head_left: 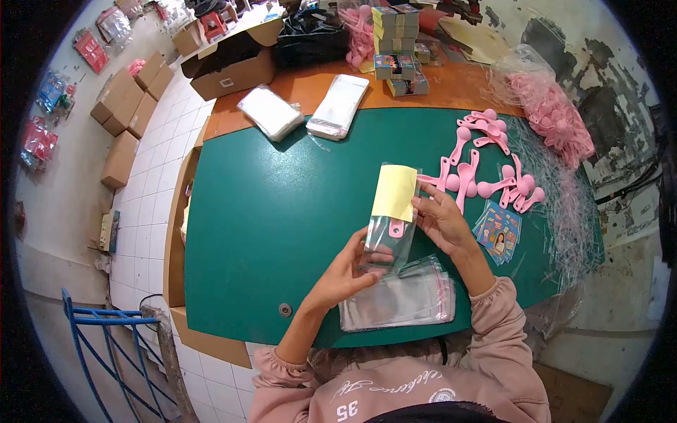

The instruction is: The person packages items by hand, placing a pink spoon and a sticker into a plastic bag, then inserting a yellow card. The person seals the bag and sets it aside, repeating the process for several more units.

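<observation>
A clear plastic bag [384,245] is held up over the green table. Inside it are a yellow card [396,190] and a pink measuring spoon, whose handle [396,228] shows below the card; the rest of the spoon is hidden. My left hand [343,273] grips the bag's lower end, fingers behind the film. At the card's right edge, my right hand [441,220] pinches the bag between thumb and fingers. Beneath my hands lies a pile of clear plastic bags [405,303]. Printed cards [498,236] and loose pink spoons [465,181] lie to the right.
Two stacks of clear bags [271,113] [338,106] lie at the table's back. Bundled cards [395,32] and a cardboard box [234,72] stand behind them. A bag of pink spoons [550,113] and shredded plastic [557,218] are on the right. A blue metal frame [106,319] stands left.
</observation>
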### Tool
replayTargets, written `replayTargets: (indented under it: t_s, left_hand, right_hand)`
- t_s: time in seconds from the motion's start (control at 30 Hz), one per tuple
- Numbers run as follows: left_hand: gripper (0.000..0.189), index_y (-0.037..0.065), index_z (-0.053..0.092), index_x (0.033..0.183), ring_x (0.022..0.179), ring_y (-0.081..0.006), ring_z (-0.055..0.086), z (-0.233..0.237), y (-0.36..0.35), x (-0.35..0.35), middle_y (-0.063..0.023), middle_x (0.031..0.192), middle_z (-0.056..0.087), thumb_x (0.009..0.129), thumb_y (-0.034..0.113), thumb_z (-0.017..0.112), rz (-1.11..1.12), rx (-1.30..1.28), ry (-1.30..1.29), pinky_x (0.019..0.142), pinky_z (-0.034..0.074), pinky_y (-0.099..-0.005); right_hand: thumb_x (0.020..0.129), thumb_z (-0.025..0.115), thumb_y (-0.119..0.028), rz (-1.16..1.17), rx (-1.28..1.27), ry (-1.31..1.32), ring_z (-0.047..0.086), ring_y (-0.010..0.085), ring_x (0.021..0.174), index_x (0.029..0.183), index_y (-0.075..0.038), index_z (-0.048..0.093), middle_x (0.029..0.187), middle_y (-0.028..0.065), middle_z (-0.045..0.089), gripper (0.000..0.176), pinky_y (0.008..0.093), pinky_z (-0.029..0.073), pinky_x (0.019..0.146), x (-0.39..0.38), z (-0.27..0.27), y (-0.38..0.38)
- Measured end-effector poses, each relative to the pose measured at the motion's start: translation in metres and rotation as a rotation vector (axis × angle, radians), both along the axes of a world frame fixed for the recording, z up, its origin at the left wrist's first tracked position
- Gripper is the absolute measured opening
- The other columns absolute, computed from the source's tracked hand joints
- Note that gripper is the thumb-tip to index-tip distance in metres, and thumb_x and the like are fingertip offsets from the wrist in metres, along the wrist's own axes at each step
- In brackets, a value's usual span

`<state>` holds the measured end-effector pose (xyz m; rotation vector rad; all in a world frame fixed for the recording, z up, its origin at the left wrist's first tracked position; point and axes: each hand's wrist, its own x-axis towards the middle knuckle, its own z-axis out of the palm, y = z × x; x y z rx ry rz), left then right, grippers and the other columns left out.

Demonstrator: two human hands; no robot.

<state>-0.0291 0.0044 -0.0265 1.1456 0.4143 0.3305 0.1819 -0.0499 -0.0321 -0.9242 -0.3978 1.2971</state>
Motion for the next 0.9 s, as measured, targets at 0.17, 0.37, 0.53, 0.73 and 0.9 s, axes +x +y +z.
replayTargets:
  t_s: [0.17,0.37,0.53,0.73,0.9]
  left_hand:
    - [0.04,-0.002,0.042,0.123,0.101,-0.0212,0.056,0.004,0.01,-0.005,-0.0164,0.109,0.056,0.087,0.011,0.05,-0.144,-0.282,0.082,0.083,0.048,-0.0306]
    - [0.033,-0.006,0.044,0.12,0.097,-0.0194,0.059,0.002,0.004,0.0,-0.0169,0.107,0.058,0.093,0.013,0.04,0.036,-0.158,0.203,0.083,0.049,-0.027]
    - [0.04,-0.004,0.029,0.13,0.1,-0.0201,0.056,-0.007,0.005,-0.004,-0.015,0.11,0.055,0.094,0.011,0.036,-0.033,-0.151,0.153,0.089,0.046,-0.0299]
    - [0.053,0.007,0.007,0.14,0.101,-0.0201,0.055,-0.004,-0.001,-0.007,-0.0136,0.108,0.055,0.092,0.011,0.03,0.068,-0.228,0.181,0.092,0.042,-0.0337]
    - [0.054,0.008,0.0,0.14,0.097,-0.0187,0.055,-0.007,0.002,-0.007,-0.0118,0.102,0.053,0.094,0.013,0.028,0.088,-0.207,0.229,0.091,0.043,-0.0327]
  right_hand:
    - [0.083,0.056,-0.006,0.023,-0.031,-0.054,0.057,0.0143,0.086,0.121,0.003,0.04,0.1,0.0099,0.056,0.042,0.026,0.048,0.075,0.005,-0.001,0.003]
    - [0.072,0.065,-0.011,-0.217,-0.067,-1.52,0.055,0.0219,0.076,0.106,-0.002,0.053,0.093,0.0111,0.053,0.036,0.0308,0.046,0.067,-0.009,0.009,-0.005]
    - [0.073,0.062,-0.013,0.283,0.189,-1.508,0.051,0.0264,0.084,0.094,-0.003,0.055,0.094,0.0107,0.052,0.024,0.0366,0.041,0.073,-0.05,0.027,-0.021]
    - [0.071,0.063,-0.013,0.36,0.226,-1.638,0.049,0.0252,0.087,0.085,-0.006,0.054,0.087,0.0086,0.049,0.018,0.0364,0.038,0.072,-0.054,0.03,-0.019]
    - [0.068,0.067,-0.01,0.343,0.232,-1.696,0.049,0.0248,0.087,0.084,-0.006,0.053,0.086,0.008,0.049,0.022,0.0361,0.037,0.072,-0.061,0.03,-0.022]
